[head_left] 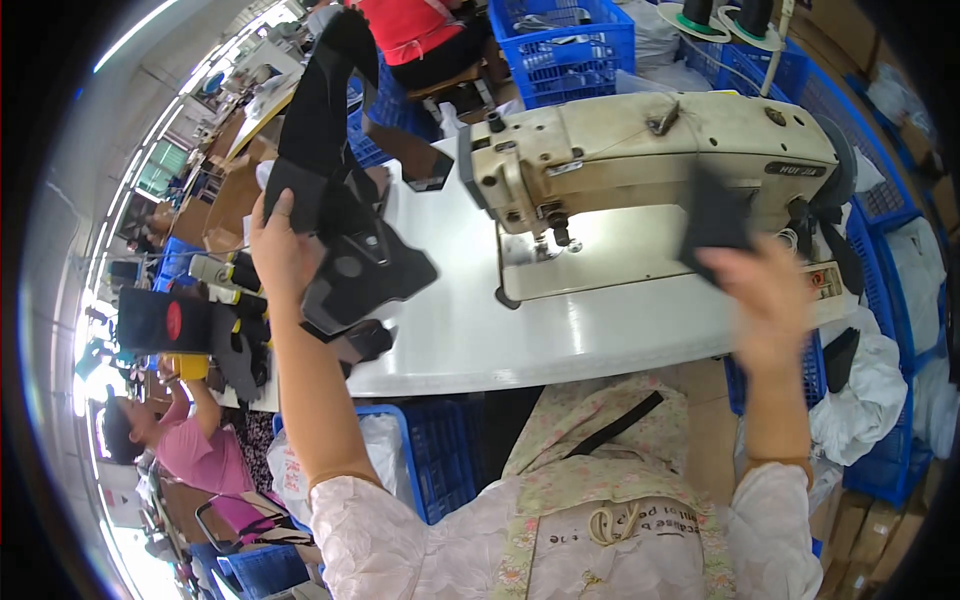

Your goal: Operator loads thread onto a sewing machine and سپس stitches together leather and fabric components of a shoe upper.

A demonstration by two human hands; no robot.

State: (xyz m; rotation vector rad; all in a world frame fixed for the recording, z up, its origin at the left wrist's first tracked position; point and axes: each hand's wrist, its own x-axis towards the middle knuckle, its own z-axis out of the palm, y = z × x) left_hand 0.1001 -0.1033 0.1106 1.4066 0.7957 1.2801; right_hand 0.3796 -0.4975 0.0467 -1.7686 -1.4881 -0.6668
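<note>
A large cut-and-sewn black fabric piece point(360, 265) with long straps and a metal ring hangs from my left hand point(280, 240), whose fingers are closed on its edge. It is held up over the left end of the white sewing table point(450, 350). My right hand point(765, 300), smeared by motion, is in front of the right part of the sewing machine point(640, 150). A small dark fabric piece point(715, 215), also blurred, is pinched in its fingertips. The needle area of the machine lies between my two hands, with no fabric under it.
Thread cones point(755, 20) stand behind the machine. Blue crates point(565, 50) sit beyond the table, and another blue crate point(440, 450) is below its front edge. White bags point(865, 385) lie at the right. A co-worker in pink point(205, 455) is at the far left.
</note>
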